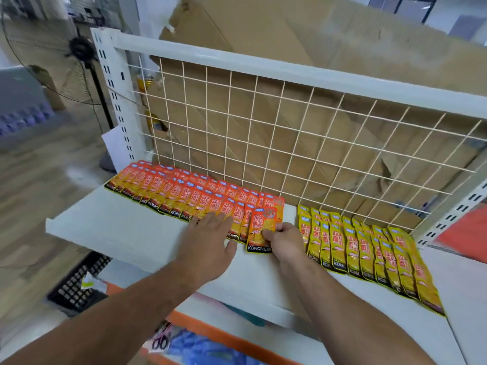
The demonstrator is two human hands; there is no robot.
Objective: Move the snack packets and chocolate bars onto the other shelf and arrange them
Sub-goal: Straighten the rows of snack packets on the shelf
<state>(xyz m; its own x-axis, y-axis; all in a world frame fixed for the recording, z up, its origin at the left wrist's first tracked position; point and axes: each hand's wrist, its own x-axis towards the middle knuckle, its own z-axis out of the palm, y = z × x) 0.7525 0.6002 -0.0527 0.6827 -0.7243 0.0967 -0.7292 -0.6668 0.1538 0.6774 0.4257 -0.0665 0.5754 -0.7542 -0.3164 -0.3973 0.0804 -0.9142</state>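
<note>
I see my left hand [210, 234] lying flat, fingers straight and slightly spread. Its fingertips rest on the near edge of the orange packets [181, 193], which run in overlapping rows away to the left of both hands.

My right hand [286, 239] pinches a single packet [259, 229] between thumb and curled fingers. This packet sits at the right end of the orange rows, just beside the left hand, overlapping its neighbours.

The yellow packets [369, 248] lie in overlapping rows just right of the right hand.

All packets rest on the white shelf [118, 225]. A wire grid [290, 140] stands beyond both hands, with cardboard [263, 35] behind it.
</note>
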